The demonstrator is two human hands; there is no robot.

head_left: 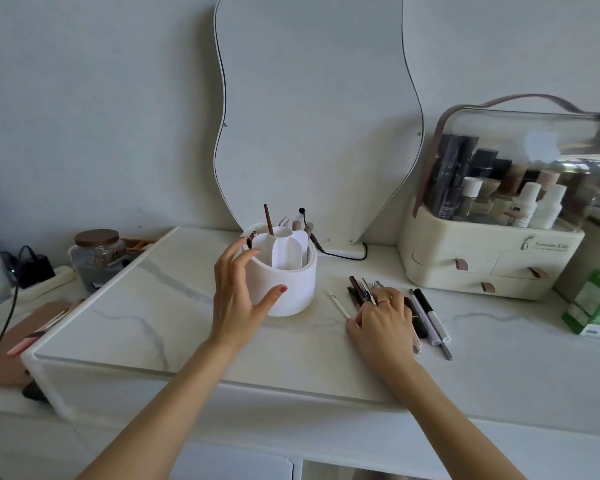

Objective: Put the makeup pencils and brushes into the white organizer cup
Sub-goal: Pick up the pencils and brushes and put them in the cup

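The white organizer cup (291,282) stands upright on the marble tabletop, divided into compartments. A brown pencil (268,220) and a few other tools stick out of it. My left hand (238,292) is spread around the cup's left side, thumb against its front wall, fingertips at the rim. A pile of makeup pencils and brushes (426,317) lies flat to the right of the cup. My right hand (385,320) rests palm down on the left part of that pile, fingers over several dark pencils. One thin white pencil (339,304) lies apart, between cup and pile.
A wavy mirror (316,109) leans against the wall behind the cup. A cream cosmetics case (492,261) with a clear lid stands at the right, a green box (596,306) beside it. A glass jar (97,258), cables and a pink brush (32,337) lie left.
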